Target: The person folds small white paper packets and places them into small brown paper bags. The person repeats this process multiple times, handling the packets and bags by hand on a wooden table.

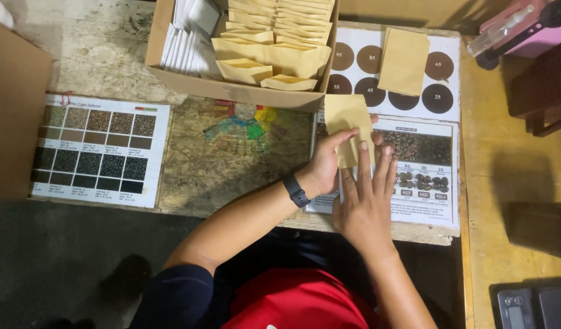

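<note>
A small tan paper envelope (pixel 346 117) lies on a printed chart (pixel 436 152) on the wooden table. My left hand (pixel 325 166), with a black wristband, grips the envelope's lower left, thumb on top. Flat beside it, my right hand (pixel 367 198) presses its fingers on the envelope's lower edge. A second tan envelope (pixel 403 61) rests apart on a chart of brown circles (pixel 442 85) further back.
An open cardboard box (pixel 231 85) at the back holds several tan envelopes and white packets. A colour-swatch chart (pixel 97 149) lies at left beside another cardboard box (pixel 12 116). A pink device (pixel 524 27) sits at the top right, a dark scale (pixel 533 304) at the bottom right.
</note>
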